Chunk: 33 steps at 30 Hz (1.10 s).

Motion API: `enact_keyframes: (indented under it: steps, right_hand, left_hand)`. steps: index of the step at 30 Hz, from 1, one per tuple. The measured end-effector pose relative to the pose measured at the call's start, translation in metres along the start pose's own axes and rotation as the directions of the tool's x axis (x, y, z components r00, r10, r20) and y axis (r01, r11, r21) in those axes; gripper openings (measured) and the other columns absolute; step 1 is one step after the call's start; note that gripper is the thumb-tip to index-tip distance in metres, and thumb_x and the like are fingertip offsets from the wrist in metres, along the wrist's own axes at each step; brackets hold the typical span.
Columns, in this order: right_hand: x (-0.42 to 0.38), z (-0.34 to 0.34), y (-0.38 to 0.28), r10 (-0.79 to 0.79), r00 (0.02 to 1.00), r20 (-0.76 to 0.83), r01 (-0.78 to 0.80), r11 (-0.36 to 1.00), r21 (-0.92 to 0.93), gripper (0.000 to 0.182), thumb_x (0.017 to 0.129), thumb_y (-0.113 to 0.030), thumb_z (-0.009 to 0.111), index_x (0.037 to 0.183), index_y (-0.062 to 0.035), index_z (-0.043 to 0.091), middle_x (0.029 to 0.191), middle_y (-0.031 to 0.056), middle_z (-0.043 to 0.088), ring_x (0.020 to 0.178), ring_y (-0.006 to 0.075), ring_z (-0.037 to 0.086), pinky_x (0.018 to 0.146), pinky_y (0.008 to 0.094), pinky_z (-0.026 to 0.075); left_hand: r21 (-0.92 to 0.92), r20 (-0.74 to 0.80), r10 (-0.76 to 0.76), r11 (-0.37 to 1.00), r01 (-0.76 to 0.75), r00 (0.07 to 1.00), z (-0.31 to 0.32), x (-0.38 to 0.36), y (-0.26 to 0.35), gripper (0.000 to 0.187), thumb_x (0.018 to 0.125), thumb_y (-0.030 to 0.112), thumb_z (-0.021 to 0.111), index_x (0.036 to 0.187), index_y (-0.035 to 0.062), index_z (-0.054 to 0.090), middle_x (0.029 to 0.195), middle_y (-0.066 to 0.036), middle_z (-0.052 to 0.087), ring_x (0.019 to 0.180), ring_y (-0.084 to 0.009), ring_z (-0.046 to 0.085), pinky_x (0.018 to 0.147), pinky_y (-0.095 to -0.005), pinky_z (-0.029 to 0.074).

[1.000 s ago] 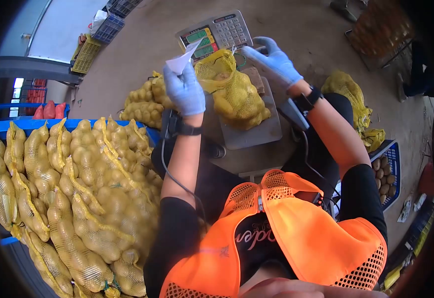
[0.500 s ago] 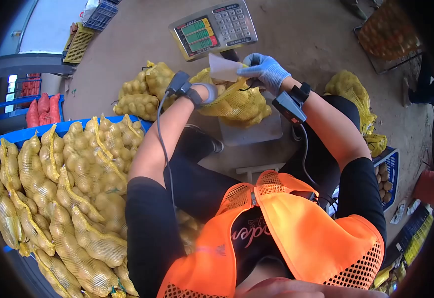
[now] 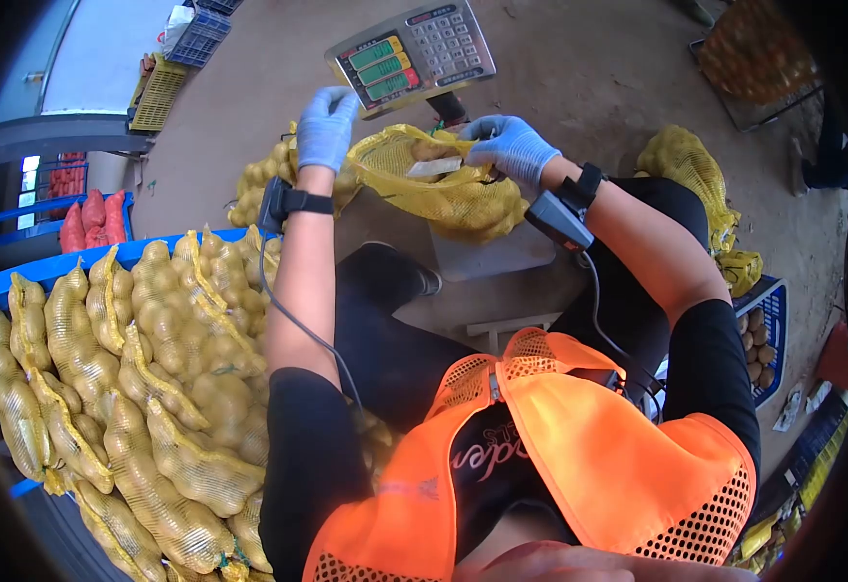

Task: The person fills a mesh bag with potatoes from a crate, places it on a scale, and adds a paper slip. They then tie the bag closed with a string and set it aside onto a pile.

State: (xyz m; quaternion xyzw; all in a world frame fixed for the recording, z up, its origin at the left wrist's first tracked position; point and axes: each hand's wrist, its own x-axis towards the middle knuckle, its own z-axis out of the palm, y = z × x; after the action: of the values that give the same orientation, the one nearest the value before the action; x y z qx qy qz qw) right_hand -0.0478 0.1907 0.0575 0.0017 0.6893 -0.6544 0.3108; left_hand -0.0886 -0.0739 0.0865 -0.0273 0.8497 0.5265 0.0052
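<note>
My right hand [image 3: 513, 147], in a pale blue glove, is closed on the rim of a yellow mesh bag [image 3: 472, 209]. The bag holds potatoes, and its mouth gapes towards the left. Inside the mouth lies a white paper slip [image 3: 434, 167] on top of the potatoes. My left hand [image 3: 327, 128], gloved alike, is raised left of the bag, apart from its rim. Its fingers stretch upward near the scale display, with nothing visible in them. Beneath the bag is the pale scale platform [image 3: 492, 254].
The scale's display and keypad [image 3: 412, 56] stand beyond the bag. Filled mesh bags [image 3: 167, 388] are stacked on a blue-edged surface at left. Another filled bag [image 3: 686, 175] sits at right, near a blue crate [image 3: 763, 339] of potatoes. Red sacks [image 3: 94, 218] stand at far left.
My left hand has left the bag and moved up and left. The white slip, held above the bag's mouth before, now lies inside it. My right hand keeps its grip on the rim.
</note>
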Motion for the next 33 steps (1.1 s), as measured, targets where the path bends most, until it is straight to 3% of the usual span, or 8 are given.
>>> enact_keyframes:
  steps: [5,10,14,19,25,29,31,33]
  right_hand:
    - [-0.019,0.020,0.000,-0.235,0.964,0.123,0.265,0.877,-0.401,0.028,0.071,-0.008,0.064,0.099,-0.0028,0.063,0.078,0.0100,0.062,0.069,0.0155,0.057,0.067,0.0277,0.047]
    - [-0.015,0.024,0.011,-0.221,0.965,0.138,0.261,0.841,-0.475,0.028,0.069,-0.011,0.064,0.096,-0.0069,0.066,0.090,0.0154,0.065,0.088,0.0293,0.062,0.080,0.0344,0.048]
    - [-0.016,0.017,0.009,-0.378,0.926,-0.017,0.333,0.833,-0.441,0.053,0.067,-0.025,0.074,0.113,-0.0041,0.056,0.100,0.0188,0.062,0.093,0.0302,0.061,0.084,0.0342,0.047]
    - [-0.014,0.003,-0.009,-0.369,0.929,-0.026,0.339,0.876,-0.343,0.089,0.065,-0.036,0.080,0.133,-0.0026,0.035,0.110,0.0232,0.059,0.099,0.0323,0.060,0.087,0.0342,0.046]
    - [0.012,0.023,0.031,-0.330,0.869,0.368,0.441,0.853,-0.279,0.059,0.077,-0.032,0.070,0.126,-0.0080,0.048,0.103,0.0145,0.065,0.091,0.0223,0.061,0.083,0.0343,0.046]
    - [0.010,0.018,0.025,-0.025,0.898,0.439,0.069,0.994,-0.086,0.028,0.083,-0.032,0.063,0.102,-0.0103,0.062,0.074,0.0028,0.061,0.063,0.0118,0.054,0.057,0.0269,0.043]
    - [0.015,0.019,0.032,0.078,0.903,0.422,-0.210,0.939,0.274,0.017,0.084,-0.030,0.063,0.082,-0.0148,0.058,0.058,-0.0045,0.041,0.046,0.0044,0.036,0.042,0.0205,0.024]
    - [0.018,0.018,0.029,0.102,0.914,0.394,-0.279,0.863,0.422,0.018,0.084,-0.030,0.063,0.080,-0.0150,0.056,0.057,-0.0047,0.040,0.045,0.0050,0.035,0.041,0.0210,0.023]
  left_hand:
    - [0.801,0.291,-0.096,0.569,-0.187,0.952,0.049,0.012,-0.004,0.047,0.080,0.053,0.058,0.097,0.0104,0.067,0.096,-0.012,0.067,0.088,-0.0303,0.063,0.078,-0.0388,0.048]
    - [0.777,0.522,-0.203,0.513,-0.364,0.828,0.078,0.002,-0.013,0.034,0.079,0.041,0.063,0.090,0.0088,0.066,0.090,-0.013,0.067,0.082,-0.0274,0.063,0.076,-0.0376,0.049]
    - [0.308,0.087,0.176,0.931,-0.194,0.981,0.055,0.015,0.011,0.016,0.090,0.020,0.055,0.086,0.0052,0.059,0.076,-0.005,0.067,0.072,-0.0165,0.062,0.069,-0.0314,0.048]
    - [-0.525,-0.080,0.450,0.739,-0.421,0.889,-0.029,-0.016,0.186,0.015,0.095,0.020,0.051,0.090,0.0067,0.055,0.064,0.000,0.053,0.050,-0.0056,0.038,0.043,-0.0194,0.031]
    - [-0.523,-0.131,0.455,0.723,-0.451,0.881,0.035,-0.079,0.225,0.019,0.095,0.023,0.051,0.092,0.0036,0.053,0.066,-0.005,0.051,0.051,-0.0085,0.045,0.046,-0.0198,0.039]
    - [-0.104,-0.505,0.479,0.792,-0.601,0.718,0.001,-0.013,0.146,0.015,0.095,0.019,0.045,0.096,0.0055,0.051,0.085,-0.015,0.063,0.072,-0.0220,0.063,0.058,-0.0310,0.049]
    - [0.620,-0.448,0.526,0.765,-0.172,0.723,-0.018,-0.021,0.073,0.015,0.092,0.018,0.048,0.101,0.0059,0.050,0.087,-0.015,0.063,0.077,-0.0292,0.063,0.065,-0.0393,0.048]
    - [0.697,-0.350,0.283,0.715,0.047,0.893,-0.006,-0.055,0.010,0.016,0.091,0.018,0.046,0.102,0.0083,0.049,0.089,-0.020,0.062,0.082,-0.0403,0.059,0.068,-0.0475,0.045]
